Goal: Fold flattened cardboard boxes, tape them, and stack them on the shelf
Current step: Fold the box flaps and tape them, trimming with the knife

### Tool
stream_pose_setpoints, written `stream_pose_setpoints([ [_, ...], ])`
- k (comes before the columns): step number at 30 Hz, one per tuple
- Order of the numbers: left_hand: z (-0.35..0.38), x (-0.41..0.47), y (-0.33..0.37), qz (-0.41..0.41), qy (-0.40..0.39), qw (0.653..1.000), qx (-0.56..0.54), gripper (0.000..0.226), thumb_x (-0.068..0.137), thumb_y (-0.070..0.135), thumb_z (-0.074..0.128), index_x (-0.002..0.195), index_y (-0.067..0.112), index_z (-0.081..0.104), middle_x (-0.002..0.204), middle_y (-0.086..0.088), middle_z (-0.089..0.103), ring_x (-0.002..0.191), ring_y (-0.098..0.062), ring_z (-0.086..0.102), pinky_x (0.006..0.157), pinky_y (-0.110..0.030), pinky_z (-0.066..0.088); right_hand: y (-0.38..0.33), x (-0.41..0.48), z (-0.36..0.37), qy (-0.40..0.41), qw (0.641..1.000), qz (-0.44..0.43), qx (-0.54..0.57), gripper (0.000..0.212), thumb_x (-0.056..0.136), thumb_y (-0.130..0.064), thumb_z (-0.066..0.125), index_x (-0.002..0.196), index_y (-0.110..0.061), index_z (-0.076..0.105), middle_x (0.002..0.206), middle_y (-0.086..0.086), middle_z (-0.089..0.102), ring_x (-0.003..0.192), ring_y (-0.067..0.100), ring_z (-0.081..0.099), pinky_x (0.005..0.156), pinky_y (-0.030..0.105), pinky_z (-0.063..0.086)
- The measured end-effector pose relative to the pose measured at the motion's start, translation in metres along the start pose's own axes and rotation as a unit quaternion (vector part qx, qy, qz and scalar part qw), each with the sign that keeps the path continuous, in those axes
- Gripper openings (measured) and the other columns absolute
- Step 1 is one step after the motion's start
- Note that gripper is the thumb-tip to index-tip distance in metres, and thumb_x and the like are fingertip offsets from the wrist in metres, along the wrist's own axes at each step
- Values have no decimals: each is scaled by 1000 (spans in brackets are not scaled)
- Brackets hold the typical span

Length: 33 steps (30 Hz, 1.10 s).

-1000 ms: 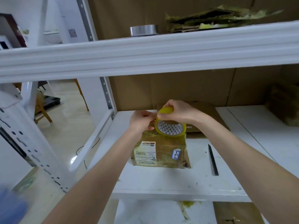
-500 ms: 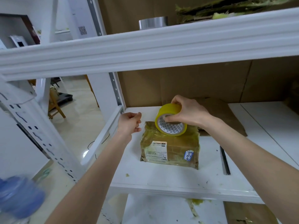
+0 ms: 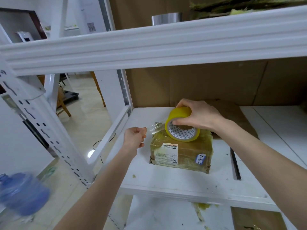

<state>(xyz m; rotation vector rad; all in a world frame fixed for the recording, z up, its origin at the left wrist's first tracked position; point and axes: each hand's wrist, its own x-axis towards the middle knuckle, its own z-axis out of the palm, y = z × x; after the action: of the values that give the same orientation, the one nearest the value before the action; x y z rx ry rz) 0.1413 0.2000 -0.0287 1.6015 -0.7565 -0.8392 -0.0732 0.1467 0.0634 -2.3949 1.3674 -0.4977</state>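
Box: our small taped cardboard box [image 3: 181, 151] lies flat on the white shelf board [image 3: 166, 181], with a white label [image 3: 166, 153] and a blue handwritten sticker [image 3: 200, 159] on its near side.
Tape roll: the yellow tape roll [image 3: 180, 126] stands tilted on the box's top, at the far edge.
Right hand: our right hand [image 3: 199, 117] grips the roll from above, fingers curled over its rim and into the core.
Left hand: our left hand [image 3: 134, 138] is curled just left of the box and pinches the free end of the clear strip [image 3: 156, 127].
Strip: it stretches from the roll to our left fingers, above the box's left corner.
Overhead: the white beam [image 3: 149, 47] of the upper shelf crosses the view above both hands; a metal tin [image 3: 166, 18] and a ragged cardboard pile [image 3: 240, 5] sit on that shelf.
Behind: a brown cardboard wall [image 3: 216, 83] closes the back, and a flat cardboard sheet [image 3: 235, 117] lies behind the box, under our right wrist.
Right of the box: a thin dark strip [image 3: 235, 163] lies on the board, near our right forearm; we cannot tell what it is.
Left side: a perforated white post [image 3: 41, 130] slants close to our left arm, with a wooden chair [image 3: 63, 103] beyond it.
Floor: a blurred blue thing [image 3: 21, 195] sits at the lower left.
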Motion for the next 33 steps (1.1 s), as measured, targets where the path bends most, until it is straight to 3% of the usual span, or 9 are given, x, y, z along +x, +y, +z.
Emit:
stream_pose_setpoints([
  [4, 14, 0, -30, -67, -71, 994, 41, 23, 92, 4, 53, 71, 7, 61, 61, -8, 49, 47, -15, 34, 39, -19, 30, -2, -2, 4, -6, 1000, 0, -7, 48, 72, -66, 67, 109, -40, 51, 103, -10, 60, 90, 16, 59, 67, 31, 45],
  [7, 15, 2, -51, -98, -72, 984, 127, 20, 89, 1, 43, 83, 11, 59, 66, -10, 51, 45, -18, 41, 42, -22, 34, -2, -3, 4, -2, 1000, 7, -11, 49, 72, -67, 66, 109, -40, 49, 103, -10, 60, 90, 16, 59, 70, 32, 48],
  [9, 10, 4, -46, 5, 8, 987, 161, 15, 91, 7, 50, 99, 17, 59, 79, -5, 59, 67, -24, 59, 60, -33, 52, -2, -3, 5, 1, 1000, 7, -18, 50, 72, -68, 65, 110, -39, 49, 101, -10, 60, 89, 16, 59, 69, 31, 47],
  [11, 5, -2, -26, 167, 49, 972, 156, 19, 92, 15, 57, 110, 18, 62, 99, -1, 65, 94, -22, 63, 84, -38, 53, -3, -1, 6, 2, 1000, 9, -28, 50, 73, -68, 65, 110, -39, 48, 99, -10, 59, 87, 16, 58, 65, 30, 45],
  [13, 11, -19, -2, 254, -70, 948, 178, 42, 91, 29, 61, 131, 18, 52, 126, 3, 58, 114, -13, 54, 99, -34, 45, -3, 1, 8, 12, 999, 12, -28, 49, 72, -68, 65, 108, -40, 49, 98, -10, 59, 86, 16, 58, 64, 30, 43],
  [15, 22, -30, 4, 284, -191, 885, 315, 81, 82, 54, 63, 148, 21, 28, 146, 5, 40, 130, -11, 41, 108, -34, 36, 1, 2, 10, 23, 1000, 19, -8, 49, 70, -66, 66, 109, -42, 50, 99, -11, 60, 89, 15, 59, 68, 31, 46],
  [17, 28, -32, -9, 327, -199, 812, 440, 98, 78, 66, 58, 152, 23, 10, 157, 4, 20, 143, -13, 22, 114, -35, 28, 8, 1, 15, 8, 999, 6, 41, 57, 70, -59, 71, 121, -45, 48, 111, -11, 59, 99, 15, 58, 79, 34, 50],
  [22, 26, -30, -12, 367, -169, 759, 511, 93, 84, 64, 49, 153, 22, 2, 161, 5, 3, 147, -10, 0, 116, -27, 14, 31, -11, 31, 39, 960, -2, 279, 60, 74, -28, 81, 123, -30, 47, 118, -7, 56, 105, 14, 58, 86, 31, 51],
  [33, 26, -32, 0, 347, -186, 695, 602, 88, 90, 63, 38, 153, 17, -4, 160, 1, -6, 146, -9, -6, 115, -21, -1, 52, -15, -27, 28, 993, 26, 111, 51, 70, -51, 78, 116, -35, 62, 115, -14, 57, 103, 11, 54, 78, 24, 42],
])
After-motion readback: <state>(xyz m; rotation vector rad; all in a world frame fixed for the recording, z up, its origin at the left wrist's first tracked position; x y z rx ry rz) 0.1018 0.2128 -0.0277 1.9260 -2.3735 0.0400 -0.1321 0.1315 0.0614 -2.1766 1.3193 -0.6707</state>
